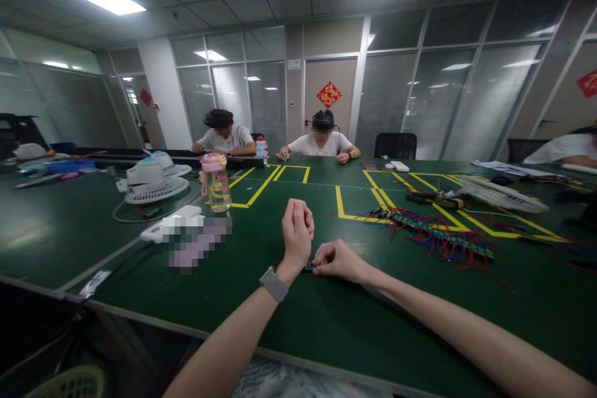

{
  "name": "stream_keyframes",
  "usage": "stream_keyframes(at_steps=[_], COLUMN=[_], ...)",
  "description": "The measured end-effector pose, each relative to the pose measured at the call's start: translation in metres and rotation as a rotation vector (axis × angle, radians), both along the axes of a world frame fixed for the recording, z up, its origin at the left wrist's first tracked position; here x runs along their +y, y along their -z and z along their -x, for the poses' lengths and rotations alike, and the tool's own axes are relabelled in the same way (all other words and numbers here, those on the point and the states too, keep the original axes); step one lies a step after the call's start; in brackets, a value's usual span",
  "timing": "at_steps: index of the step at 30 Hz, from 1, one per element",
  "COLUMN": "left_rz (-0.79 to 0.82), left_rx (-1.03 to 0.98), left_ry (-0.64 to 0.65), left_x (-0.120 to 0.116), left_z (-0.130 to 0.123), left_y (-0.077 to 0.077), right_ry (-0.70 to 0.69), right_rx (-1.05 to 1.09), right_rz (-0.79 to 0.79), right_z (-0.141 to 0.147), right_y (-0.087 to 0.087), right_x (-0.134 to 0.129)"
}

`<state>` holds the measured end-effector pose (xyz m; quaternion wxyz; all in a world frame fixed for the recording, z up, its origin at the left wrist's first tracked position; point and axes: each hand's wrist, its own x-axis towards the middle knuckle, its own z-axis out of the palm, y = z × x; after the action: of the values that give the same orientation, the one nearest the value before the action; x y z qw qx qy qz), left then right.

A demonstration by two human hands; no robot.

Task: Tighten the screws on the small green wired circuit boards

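My left hand (297, 233) is raised over the green table (261, 317), fingers curled inward, with a grey-banded watch (274, 285) on the wrist. Anything inside those fingers is hidden from view. Just to its right, my right hand (339, 261) pinches a small circuit board (308, 267) near the tabletop, thumb and fingertips together. Only a bit of the board shows between the two hands. Further right lies a long row of small green circuit boards (433, 230) with red and blue wires.
A pink-lidded bottle (218, 183) stands at left, near white fan parts (156, 177) and a white power strip (172, 222). Yellow tape (261, 189) marks the table. Tools (436, 200) and a white fan grille (504, 193) lie at right. Two people (321, 142) sit opposite; another person (564, 149) is at far right.
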<state>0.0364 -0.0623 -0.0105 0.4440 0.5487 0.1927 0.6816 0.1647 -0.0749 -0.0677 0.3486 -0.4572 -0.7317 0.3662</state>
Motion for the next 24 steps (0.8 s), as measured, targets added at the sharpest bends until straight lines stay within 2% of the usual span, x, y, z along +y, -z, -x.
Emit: stream_keyframes(at_steps=[2,7,11,14,16,18,22,24], left_rz=[0.006,0.027,-0.073,-0.094,-0.079,-0.101,-0.252,-0.294], left_rx=[0.002,0.106,0.302,0.31,0.321,0.358,0.413,0.41], left_ry=[0.033,0.241,0.271,0.325,0.293,0.199,-0.066,-0.1], left_x=[0.001,0.001,0.001,0.002,0.003,0.004,0.004,0.004], left_z=[0.0,0.003,0.011,0.017,0.021,0.024,0.026,0.027], left_y=[0.0,-0.004,-0.013,-0.02,-0.022,-0.021,-0.017,-0.017], right_ry=[-0.003,-0.002,0.003,0.0,0.007,0.013,0.027,0.027], right_rx=[0.004,0.007,0.002,-0.005,-0.014,-0.035,-0.086,-0.099], right_rz=[-0.003,0.014,-0.014,-0.068,-0.106,-0.146,-0.216,-0.235], right_z=[0.0,0.001,0.003,0.005,0.006,0.006,0.007,0.007], right_y=[0.0,0.002,0.005,0.008,0.009,0.01,0.011,0.011], right_x=[0.0,-0.001,-0.003,-0.005,-0.006,-0.008,-0.009,-0.01])
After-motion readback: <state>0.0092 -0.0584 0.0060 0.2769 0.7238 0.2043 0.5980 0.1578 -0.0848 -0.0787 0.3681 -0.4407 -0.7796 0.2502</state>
